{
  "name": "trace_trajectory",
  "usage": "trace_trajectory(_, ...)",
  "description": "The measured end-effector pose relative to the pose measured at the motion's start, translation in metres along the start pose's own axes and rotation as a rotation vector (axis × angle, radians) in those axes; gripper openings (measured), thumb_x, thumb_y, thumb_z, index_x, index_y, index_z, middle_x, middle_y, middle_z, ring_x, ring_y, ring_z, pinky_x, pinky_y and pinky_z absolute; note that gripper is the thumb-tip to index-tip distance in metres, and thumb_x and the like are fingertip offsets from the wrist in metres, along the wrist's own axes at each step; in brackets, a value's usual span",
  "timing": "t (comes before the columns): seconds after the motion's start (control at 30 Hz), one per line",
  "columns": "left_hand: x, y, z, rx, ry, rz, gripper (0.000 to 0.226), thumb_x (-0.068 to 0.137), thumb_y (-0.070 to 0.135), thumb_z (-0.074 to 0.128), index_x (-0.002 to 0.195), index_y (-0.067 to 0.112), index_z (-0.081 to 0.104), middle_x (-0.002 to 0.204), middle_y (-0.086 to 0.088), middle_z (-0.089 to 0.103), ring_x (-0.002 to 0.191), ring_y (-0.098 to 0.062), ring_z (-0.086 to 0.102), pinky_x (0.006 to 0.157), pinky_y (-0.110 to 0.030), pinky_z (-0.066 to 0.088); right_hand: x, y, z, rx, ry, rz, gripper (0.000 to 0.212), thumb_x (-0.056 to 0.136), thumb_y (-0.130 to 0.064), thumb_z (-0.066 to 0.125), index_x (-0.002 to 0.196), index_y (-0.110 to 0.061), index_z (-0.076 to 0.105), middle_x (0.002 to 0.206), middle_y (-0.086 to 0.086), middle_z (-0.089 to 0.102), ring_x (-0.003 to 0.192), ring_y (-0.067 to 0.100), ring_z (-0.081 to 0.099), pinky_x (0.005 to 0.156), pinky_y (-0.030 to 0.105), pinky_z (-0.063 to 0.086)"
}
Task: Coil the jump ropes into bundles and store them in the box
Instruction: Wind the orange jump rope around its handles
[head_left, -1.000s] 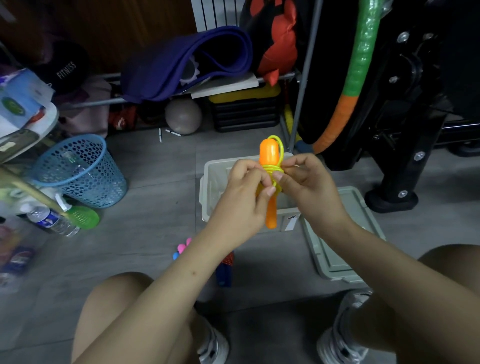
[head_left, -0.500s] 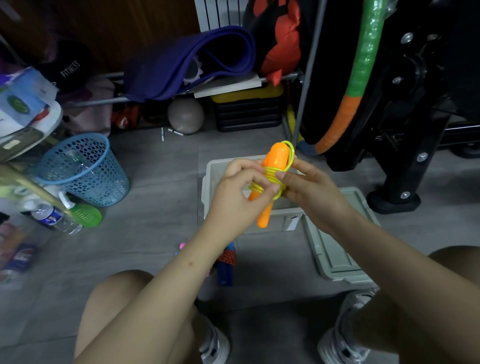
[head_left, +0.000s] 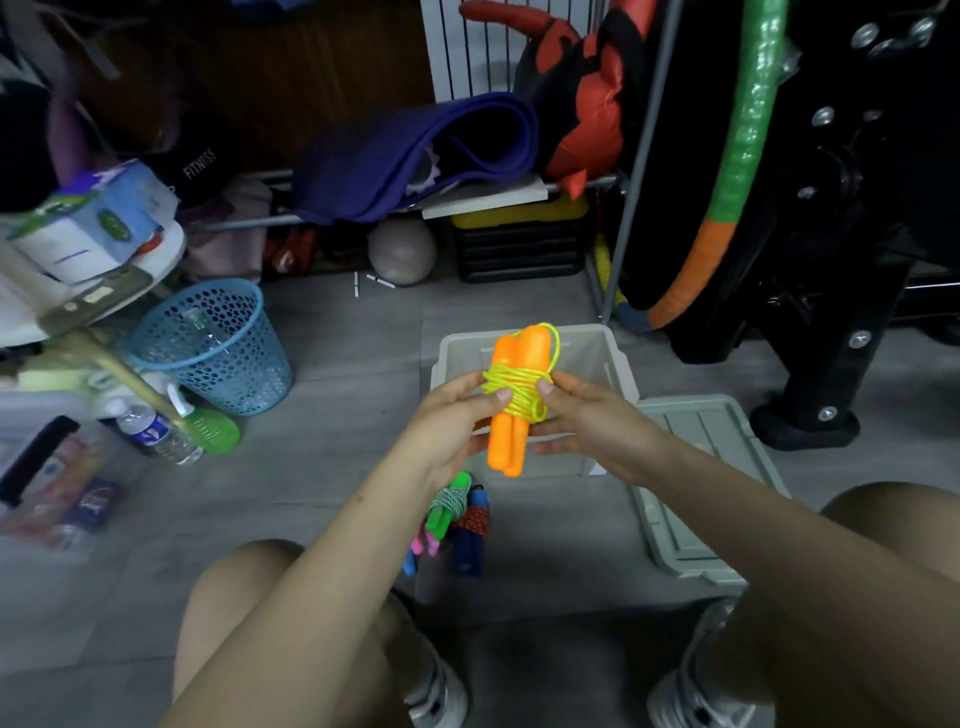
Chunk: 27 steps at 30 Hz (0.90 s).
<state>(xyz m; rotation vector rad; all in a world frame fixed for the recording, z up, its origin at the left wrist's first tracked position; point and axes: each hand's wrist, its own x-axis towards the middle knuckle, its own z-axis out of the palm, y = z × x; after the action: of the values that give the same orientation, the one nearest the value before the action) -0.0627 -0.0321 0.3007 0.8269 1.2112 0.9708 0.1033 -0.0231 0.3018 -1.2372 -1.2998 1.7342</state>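
I see grey tiled floor (head_left: 337, 441) clear left of the translucent rectangular plastic box (head_left: 621, 364), its ribbed lid (head_left: 711, 467) flat just right. Orange-handled jump rope (head_left: 511, 400), glossy yellow cord wound round both handles, is held upright over the box's near rim. Left hand (head_left: 447, 421) and right hand (head_left: 587, 415) both pinch the bundle; two more coiled ropes (head_left: 457, 519) lie on the floor below.

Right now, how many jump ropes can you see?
3. The orange one is held in both hands above the box. A green one and a blue one lie on the floor. More may be hidden.
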Motion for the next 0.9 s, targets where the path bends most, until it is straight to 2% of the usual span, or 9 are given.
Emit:
trace_trajectory(0.1, -0.015, 0.0, -0.009, -0.068, -0.046, -0.003, 0.019, 0.09, 0.005, 0.056, 0.107, 0.011, 0.061, 0.097, -0.007, 0.069, 0.085, -0.018, 0.067, 0.077, -0.032, 0.054, -0.003, -0.003, 0.014, 0.021, 0.018, 0.028, 0.038, 0.096, -0.026, 0.051, 0.129, -0.008, 0.048, 0.117, 0.015, 0.063, 0.1, 0.029, 0.064, 0.089, 0.04, 0.052)
trace_trajectory(0.17, -0.022, 0.001, -0.018, -0.112, -0.048, -0.005, 0.015, 0.092, 0.005, 0.053, 0.104, 0.01, 0.06, 0.093, -0.005, 0.069, 0.078, -0.014, 0.068, 0.073, -0.028, 0.056, -0.003, -0.007, 0.023, 0.065, -0.037, 0.071, 0.037, 0.095, -0.028, 0.052, 0.127, -0.009, 0.049, 0.116, 0.013, 0.064, 0.103, 0.029, 0.064, 0.093, 0.041, 0.051)
trace_trajectory(0.37, -0.018, -0.011, -0.049, -0.132, 0.028, -0.057, 0.018, 0.094, 0.012, 0.053, 0.112, 0.009, 0.057, 0.094, -0.007, 0.067, 0.082, -0.019, 0.066, 0.068, -0.029, 0.058, 0.019, 0.007, 0.06, 0.235, -0.032, 0.216, 0.03, 0.094, -0.032, 0.054, 0.118, -0.014, 0.05, 0.103, 0.007, 0.062, 0.09, 0.022, 0.063, 0.078, 0.034, 0.053)
trace_trajectory(0.47, 0.001, -0.035, -0.066, -0.139, 0.085, -0.149, 0.016, 0.097, 0.018, 0.049, 0.109, 0.014, 0.058, 0.092, -0.004, 0.064, 0.081, -0.018, 0.064, 0.071, -0.031, 0.056, 0.043, 0.034, 0.071, 0.226, 0.03, 0.274, 0.03, 0.094, -0.032, 0.053, 0.119, -0.015, 0.049, 0.111, 0.009, 0.061, 0.098, 0.026, 0.061, 0.094, 0.041, 0.048)
trace_trajectory(0.53, 0.017, -0.058, -0.077, -0.159, 0.124, -0.208, 0.017, 0.098, 0.021, 0.049, 0.112, 0.017, 0.057, 0.091, -0.002, 0.063, 0.081, -0.016, 0.061, 0.073, -0.031, 0.053, 0.061, 0.058, 0.075, 0.238, 0.052, 0.317, 0.028, 0.095, -0.03, 0.053, 0.119, -0.017, 0.049, 0.108, 0.006, 0.061, 0.096, 0.024, 0.061, 0.099, 0.042, 0.045)
trace_trajectory(0.7, 0.062, -0.132, -0.099, -0.23, 0.332, -0.333, 0.022, 0.094, 0.026, 0.054, 0.114, 0.016, 0.058, 0.092, -0.002, 0.061, 0.076, -0.016, 0.06, 0.058, -0.026, 0.048, 0.105, 0.131, 0.079, 0.273, 0.105, 0.446, 0.012, 0.096, -0.027, 0.051, 0.107, -0.024, 0.05, 0.097, -0.004, 0.061, 0.085, 0.015, 0.058, 0.089, 0.036, 0.042)
trace_trajectory(0.8, 0.085, -0.179, -0.118, -0.158, 0.536, -0.352, 0.014, 0.092, 0.027, 0.054, 0.097, 0.015, 0.057, 0.079, -0.001, 0.055, 0.063, -0.015, 0.055, 0.042, -0.021, 0.044, 0.129, 0.178, 0.079, 0.222, 0.139, 0.506, 0.009, 0.095, -0.022, 0.052, 0.104, -0.022, 0.05, 0.096, -0.002, 0.06, 0.08, 0.011, 0.057, 0.076, 0.031, 0.045)
trace_trajectory(0.87, 0.096, -0.207, -0.128, 0.039, 0.642, -0.357, 0.011, 0.096, 0.026, 0.047, 0.097, 0.02, 0.056, 0.083, 0.002, 0.056, 0.072, -0.016, 0.057, 0.049, -0.021, 0.05, 0.141, 0.206, 0.077, 0.184, 0.177, 0.546, 0.005, 0.095, -0.019, 0.052, 0.099, -0.02, 0.05, 0.095, 0.0, 0.06, 0.078, 0.011, 0.057, 0.067, 0.027, 0.045)
trace_trajectory(0.9, 0.102, -0.221, -0.133, 0.188, 0.672, -0.35, 0.017, 0.096, 0.028, 0.046, 0.103, 0.017, 0.057, 0.09, -0.002, 0.059, 0.082, -0.02, 0.06, 0.059, -0.024, 0.055, 0.145, 0.219, 0.075, 0.163, 0.193, 0.564, 0.007, 0.095, -0.019, 0.053, 0.101, -0.018, 0.051, 0.097, 0.002, 0.06, 0.081, 0.013, 0.058, 0.069, 0.028, 0.046)
